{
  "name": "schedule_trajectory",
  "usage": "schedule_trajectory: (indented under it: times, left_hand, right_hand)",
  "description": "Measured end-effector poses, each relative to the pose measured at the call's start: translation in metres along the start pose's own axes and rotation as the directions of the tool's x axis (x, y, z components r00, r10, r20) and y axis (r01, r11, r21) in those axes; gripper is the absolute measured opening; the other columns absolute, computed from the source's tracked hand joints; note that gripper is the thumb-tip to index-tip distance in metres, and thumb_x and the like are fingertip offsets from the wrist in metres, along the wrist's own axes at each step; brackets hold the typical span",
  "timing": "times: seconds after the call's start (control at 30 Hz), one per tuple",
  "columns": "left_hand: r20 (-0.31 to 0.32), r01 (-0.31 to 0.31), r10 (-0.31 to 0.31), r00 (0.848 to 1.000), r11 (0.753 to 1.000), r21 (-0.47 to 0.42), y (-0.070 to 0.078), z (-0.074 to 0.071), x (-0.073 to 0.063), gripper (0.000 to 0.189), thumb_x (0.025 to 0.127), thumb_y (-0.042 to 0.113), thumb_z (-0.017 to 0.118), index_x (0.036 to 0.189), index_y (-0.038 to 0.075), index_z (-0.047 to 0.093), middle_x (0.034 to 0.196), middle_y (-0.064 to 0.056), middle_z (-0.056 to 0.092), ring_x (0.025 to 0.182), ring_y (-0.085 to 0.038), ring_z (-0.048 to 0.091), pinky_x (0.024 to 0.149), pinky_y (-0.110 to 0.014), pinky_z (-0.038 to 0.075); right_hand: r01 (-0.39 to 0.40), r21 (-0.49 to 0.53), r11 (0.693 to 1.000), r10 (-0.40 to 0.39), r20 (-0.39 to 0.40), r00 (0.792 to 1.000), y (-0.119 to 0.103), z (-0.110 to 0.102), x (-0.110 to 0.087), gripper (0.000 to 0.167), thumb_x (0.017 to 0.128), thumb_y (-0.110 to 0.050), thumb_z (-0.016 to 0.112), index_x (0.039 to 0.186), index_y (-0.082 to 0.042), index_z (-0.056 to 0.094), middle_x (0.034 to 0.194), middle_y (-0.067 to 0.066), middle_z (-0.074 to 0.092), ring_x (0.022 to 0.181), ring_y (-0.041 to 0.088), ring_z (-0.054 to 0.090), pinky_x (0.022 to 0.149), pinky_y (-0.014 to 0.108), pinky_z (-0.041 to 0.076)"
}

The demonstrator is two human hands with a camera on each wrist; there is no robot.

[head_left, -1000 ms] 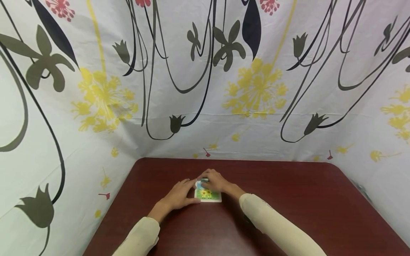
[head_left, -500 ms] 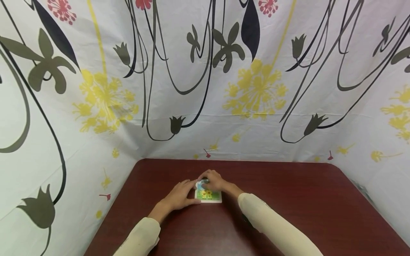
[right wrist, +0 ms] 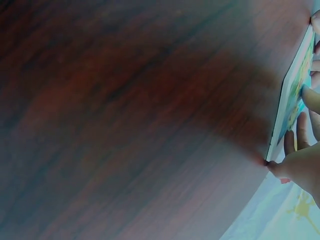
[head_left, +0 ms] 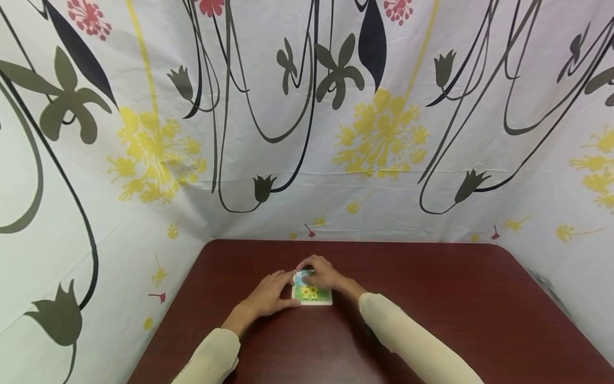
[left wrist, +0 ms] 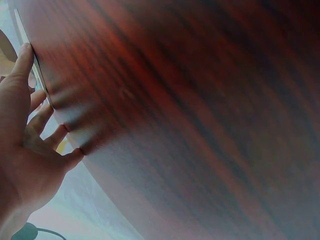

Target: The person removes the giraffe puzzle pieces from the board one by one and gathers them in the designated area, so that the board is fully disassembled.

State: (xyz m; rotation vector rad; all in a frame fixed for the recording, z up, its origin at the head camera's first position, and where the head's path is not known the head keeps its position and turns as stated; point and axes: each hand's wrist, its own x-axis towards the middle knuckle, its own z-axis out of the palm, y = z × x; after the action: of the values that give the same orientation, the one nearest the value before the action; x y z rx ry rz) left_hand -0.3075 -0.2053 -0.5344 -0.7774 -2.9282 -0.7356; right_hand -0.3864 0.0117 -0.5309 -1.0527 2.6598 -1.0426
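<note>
A small, flat picture board (head_left: 313, 296) with a white border lies on the dark red table; yellow sunflowers, green grass and blue sky are printed on it. My left hand (head_left: 266, 295) rests at its left side, thumb by the near corner and fingers stretched toward the far corner. Over the far part arches my right hand (head_left: 324, 273), fingers bent at the far edge and thumb on the picture. In the right wrist view the thumb touches the surface of the board (right wrist: 286, 100). Under the right hand, part of the picture is hidden.
The dark red table (head_left: 431, 298) has rounded far corners. A white cloth (head_left: 307, 154) printed with flowers and stems hangs behind it and along both sides. Light sleeves (head_left: 408, 330) cover both forearms.
The hands and the board stay nearly in place. My right thumb shifts very slightly on the picture, and the head view tilts a little.
</note>
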Motion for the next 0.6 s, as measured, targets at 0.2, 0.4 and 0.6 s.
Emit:
schedule_trajectory:
  times: [0.2,0.4,0.6]
  left_hand:
    - [-0.002,-0.006,0.006,1.000,1.000,-0.006,0.0007,-0.0009,-0.0006,0.066,0.091,0.052,0.077,0.142,0.015,0.056,0.124,-0.001,0.062,0.124,-0.027,0.055,0.110,-0.059,0.040]
    - [-0.007,-0.008,0.008,1.000,1.000,-0.018,0.0013,-0.0013,-0.0004,0.062,0.092,0.051,0.077,0.138,0.015,0.058,0.126,-0.004,0.062,0.124,-0.027,0.054,0.109,-0.059,0.040]
    - [0.004,-0.001,0.001,1.000,1.000,-0.022,0.0015,-0.0003,0.0004,0.057,0.093,0.051,0.076,0.133,0.014,0.060,0.128,-0.005,0.062,0.130,-0.029,0.053,0.111,-0.062,0.037]
  right_hand:
    - [0.041,0.008,0.999,-0.041,-0.020,0.999,0.0014,0.0015,-0.0005,0.020,0.095,-0.002,0.073,0.114,-0.006,0.074,0.120,0.010,0.069,0.116,0.032,0.061,0.103,0.058,0.045]
    - [0.055,0.010,0.998,-0.055,-0.017,0.998,0.0010,0.0015,-0.0016,0.023,0.097,-0.003,0.072,0.120,-0.004,0.073,0.118,0.011,0.072,0.112,0.030,0.067,0.096,0.049,0.054]
    - [0.064,-0.004,0.998,-0.064,0.005,0.998,0.0009,0.0007,-0.0023,0.027,0.099,-0.004,0.069,0.126,-0.004,0.073,0.121,0.011,0.073,0.114,0.029,0.067,0.095,0.047,0.055]
